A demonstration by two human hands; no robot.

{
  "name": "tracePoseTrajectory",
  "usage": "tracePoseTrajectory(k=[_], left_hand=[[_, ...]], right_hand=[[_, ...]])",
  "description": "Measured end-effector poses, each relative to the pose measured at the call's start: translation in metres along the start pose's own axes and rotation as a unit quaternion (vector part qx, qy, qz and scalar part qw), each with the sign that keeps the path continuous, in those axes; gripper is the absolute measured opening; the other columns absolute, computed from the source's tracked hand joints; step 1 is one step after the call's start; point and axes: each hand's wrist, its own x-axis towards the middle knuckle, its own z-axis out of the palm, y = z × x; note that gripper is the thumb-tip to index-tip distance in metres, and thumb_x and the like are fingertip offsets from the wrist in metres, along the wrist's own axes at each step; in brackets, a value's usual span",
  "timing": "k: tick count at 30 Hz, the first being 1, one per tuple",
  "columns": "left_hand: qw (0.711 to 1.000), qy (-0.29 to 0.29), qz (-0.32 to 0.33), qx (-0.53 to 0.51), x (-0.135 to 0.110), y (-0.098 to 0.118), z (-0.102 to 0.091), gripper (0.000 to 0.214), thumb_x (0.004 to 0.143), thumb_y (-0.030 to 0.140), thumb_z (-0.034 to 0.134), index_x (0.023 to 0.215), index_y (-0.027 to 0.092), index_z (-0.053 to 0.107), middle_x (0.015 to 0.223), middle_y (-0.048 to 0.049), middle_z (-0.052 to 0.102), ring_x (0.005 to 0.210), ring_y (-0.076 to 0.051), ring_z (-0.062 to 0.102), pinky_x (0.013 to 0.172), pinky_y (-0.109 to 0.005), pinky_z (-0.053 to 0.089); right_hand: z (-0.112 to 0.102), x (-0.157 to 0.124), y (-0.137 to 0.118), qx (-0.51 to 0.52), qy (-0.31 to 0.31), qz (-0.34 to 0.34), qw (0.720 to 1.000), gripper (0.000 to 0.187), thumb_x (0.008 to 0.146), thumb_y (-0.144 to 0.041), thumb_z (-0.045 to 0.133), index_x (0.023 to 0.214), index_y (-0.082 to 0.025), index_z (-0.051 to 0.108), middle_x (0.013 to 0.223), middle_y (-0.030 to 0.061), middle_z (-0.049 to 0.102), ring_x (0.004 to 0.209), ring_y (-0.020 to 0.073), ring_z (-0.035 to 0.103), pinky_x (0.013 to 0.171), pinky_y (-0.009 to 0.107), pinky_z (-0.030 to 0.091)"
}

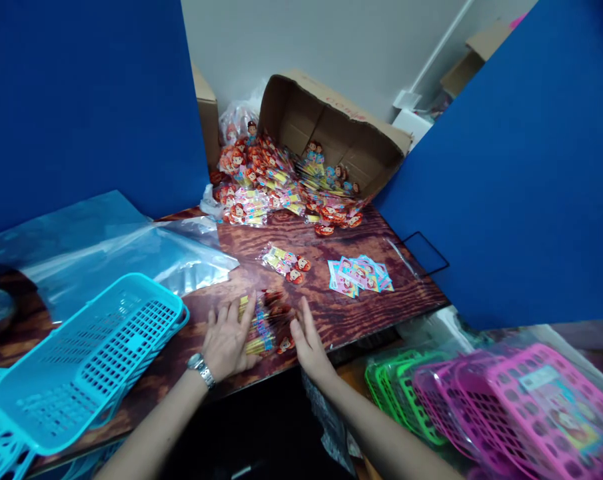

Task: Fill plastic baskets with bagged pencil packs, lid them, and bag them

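Observation:
A row of small packets with red-haired cartoon figures [261, 328] lies on the table between my hands. My left hand [227, 339], a metal watch on its wrist, presses against the yellow ends with its fingers stretched out. Beside the figures' heads, my right hand [311, 352] is held edge-on with fingers extended; whether it touches them I cannot tell. Just beyond lie a few similar clear-wrapped packets [284, 261]. Several printed cartoon cards [361, 275] are fanned out to their right.
A tipped cardboard box [331, 127] spills a heap of packets [261, 173] at the back. Blue baskets [131, 283] and clear plastic film [146, 250] occupy the left. Green baskets [404, 393] and pink baskets [521, 400] stand at lower right. Blue panels [511, 180] flank the table [306, 233].

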Motion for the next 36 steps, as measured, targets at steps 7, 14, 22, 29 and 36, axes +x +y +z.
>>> tracePoseTrajectory(k=[7, 14, 22, 29, 36], left_hand=[[0.998, 0.012, -0.007, -0.062, 0.0, -0.001, 0.008, 0.1, 0.057, 0.036, 0.067, 0.142, 0.006, 0.025, 0.141, -0.0232, 0.037, 0.127, -0.04, 0.033, 0.104, -0.059, 0.02], [0.993, 0.037, 0.035, -0.106, 0.005, -0.011, 0.013, 0.096, 0.056, 0.054, 0.068, 0.135, 0.009, 0.039, 0.141, -0.0241, 0.038, 0.126, -0.041, 0.036, 0.102, -0.059, 0.027], [0.978, 0.061, 0.094, -0.175, 0.005, -0.027, 0.013, 0.093, 0.053, 0.057, 0.071, 0.131, 0.015, 0.042, 0.133, -0.0167, 0.046, 0.121, -0.034, 0.044, 0.103, -0.047, 0.034], [0.969, 0.095, 0.037, -0.223, -0.011, -0.032, 0.025, 0.085, 0.063, 0.037, 0.065, 0.133, 0.005, 0.028, 0.124, -0.0237, 0.047, 0.119, -0.036, 0.044, 0.1, -0.052, 0.036], [0.951, 0.134, 0.0, -0.278, -0.009, -0.027, 0.031, 0.089, 0.06, 0.035, 0.067, 0.135, 0.01, 0.025, 0.126, -0.0206, 0.047, 0.117, -0.034, 0.048, 0.097, -0.049, 0.041]], right_hand=[[-0.006, 0.029, -0.045, -0.346, -0.204, -0.362, 0.841, 0.121, 0.059, -0.047, 0.08, 0.147, -0.01, 0.007, 0.152, 0.0228, 0.002, 0.139, 0.0346, -0.006, 0.112, 0.053, 0.009], [0.013, 0.08, -0.057, -0.383, -0.306, -0.386, 0.781, 0.131, 0.048, -0.058, 0.081, 0.147, -0.013, 0.007, 0.149, 0.0293, 0.007, 0.138, 0.0402, 0.005, 0.11, 0.055, 0.006], [0.01, 0.099, -0.067, -0.405, -0.374, -0.376, 0.745, 0.123, 0.055, -0.051, 0.08, 0.147, -0.019, 0.006, 0.135, 0.0266, 0.037, 0.118, 0.0394, 0.042, 0.096, 0.053, 0.031], [0.013, 0.103, -0.066, -0.413, -0.374, -0.365, 0.746, 0.125, 0.056, -0.051, 0.078, 0.147, -0.016, 0.0, 0.127, 0.0235, 0.045, 0.118, 0.0384, 0.042, 0.095, 0.054, 0.032], [0.022, 0.111, -0.064, -0.412, -0.398, -0.335, 0.748, 0.126, 0.053, -0.05, 0.078, 0.147, -0.021, -0.001, 0.142, 0.0244, 0.028, 0.119, 0.0407, 0.041, 0.091, 0.053, 0.037]])
